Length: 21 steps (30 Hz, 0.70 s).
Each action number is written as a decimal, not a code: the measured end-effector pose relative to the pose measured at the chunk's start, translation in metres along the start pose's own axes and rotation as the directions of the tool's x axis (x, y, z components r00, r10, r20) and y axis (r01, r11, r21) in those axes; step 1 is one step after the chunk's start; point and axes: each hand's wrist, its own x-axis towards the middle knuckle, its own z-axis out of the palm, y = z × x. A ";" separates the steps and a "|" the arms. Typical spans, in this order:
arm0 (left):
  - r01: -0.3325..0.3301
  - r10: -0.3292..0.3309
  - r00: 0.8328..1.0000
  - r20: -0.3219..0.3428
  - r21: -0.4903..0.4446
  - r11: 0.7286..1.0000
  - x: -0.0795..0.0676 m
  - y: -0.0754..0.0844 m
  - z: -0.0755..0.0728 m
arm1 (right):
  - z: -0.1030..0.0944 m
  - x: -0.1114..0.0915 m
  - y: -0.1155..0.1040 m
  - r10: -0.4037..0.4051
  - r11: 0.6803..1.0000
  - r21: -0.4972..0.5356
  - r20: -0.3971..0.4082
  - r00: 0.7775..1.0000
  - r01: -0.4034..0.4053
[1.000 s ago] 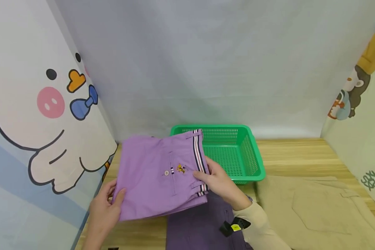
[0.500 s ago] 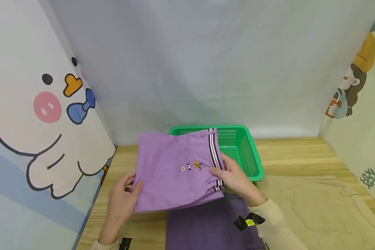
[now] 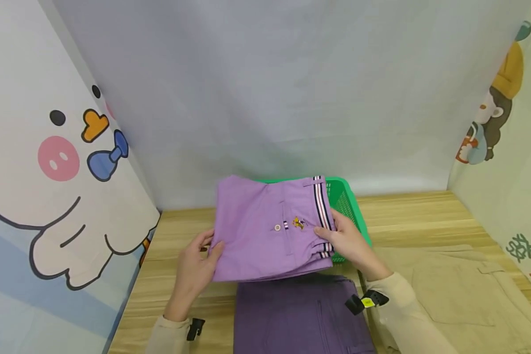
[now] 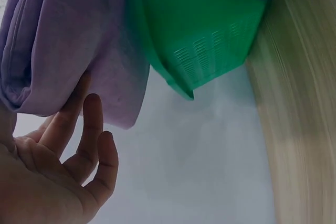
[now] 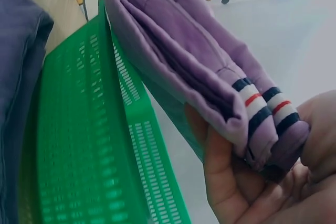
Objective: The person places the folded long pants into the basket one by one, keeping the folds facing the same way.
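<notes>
Folded light-purple trousers [image 3: 256,231] with a striped waistband, a button and a small embroidered figure are held up between both hands. My left hand [image 3: 196,268] pinches their left edge, thumb on top and fingers beneath. At the waistband end, my right hand [image 3: 351,243] grips the layers, thumb on the front. In the right wrist view the stacked folds of the trousers [image 5: 178,56] show above the fingers. The trousers overlap a green plastic basket [image 3: 356,216] in the head view, hiding most of it. The left wrist view shows the basket [image 4: 205,51] beside the raised cloth.
Dark-purple folded trousers [image 3: 287,314] lie on the wooden table [image 3: 181,226] in front of the basket. Khaki trousers [image 3: 456,295] lie flat on the right. A pale curtain [image 3: 270,98] stands behind, with cartoon-printed panels at both sides.
Both hands have carried the light-purple trousers rightward and slightly away from me, so they cover more of the green basket. The grip of both hands stays the same.
</notes>
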 end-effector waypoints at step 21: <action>-0.023 0.022 0.998 0.058 0.028 0.999 0.041 -0.008 0.055 | -0.015 0.030 0.032 0.113 0.984 -0.117 -0.179 0.977 -0.135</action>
